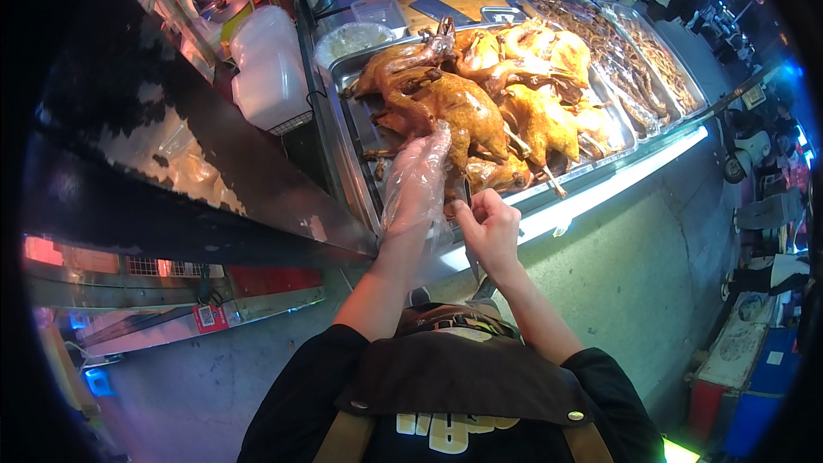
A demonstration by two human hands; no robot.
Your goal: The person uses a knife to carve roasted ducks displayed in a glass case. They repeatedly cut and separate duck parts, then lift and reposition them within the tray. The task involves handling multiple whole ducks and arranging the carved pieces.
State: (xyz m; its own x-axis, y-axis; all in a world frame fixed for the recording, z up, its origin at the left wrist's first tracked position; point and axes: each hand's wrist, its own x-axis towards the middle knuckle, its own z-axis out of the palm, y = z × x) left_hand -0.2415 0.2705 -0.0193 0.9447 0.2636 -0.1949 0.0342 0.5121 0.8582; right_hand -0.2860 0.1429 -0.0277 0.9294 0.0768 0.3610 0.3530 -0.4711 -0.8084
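My left hand (416, 176), in a clear plastic glove, presses its fingers against the near side of a glossy brown roast duck (459, 111) with its neck and head attached. The fingers look closed on the bird, though the duck and the loose glove hide part of the grip. Just to the right, my bare right hand (491, 225) is closed around a thin, dark, narrow tool (467, 192) whose kind I cannot make out. Several more roast ducks (540, 120) lie heaped in the same metal tray (347, 176).
Behind the ducks, a cleaver (441, 9) lies on a wooden board (476, 0). Trays of dark cooked pieces (630, 86) stand at the right under clear film. Stacked plastic containers (270, 77) are at the left, past a dark metal post (313, 86). A lit strip (591, 197) edges the counter.
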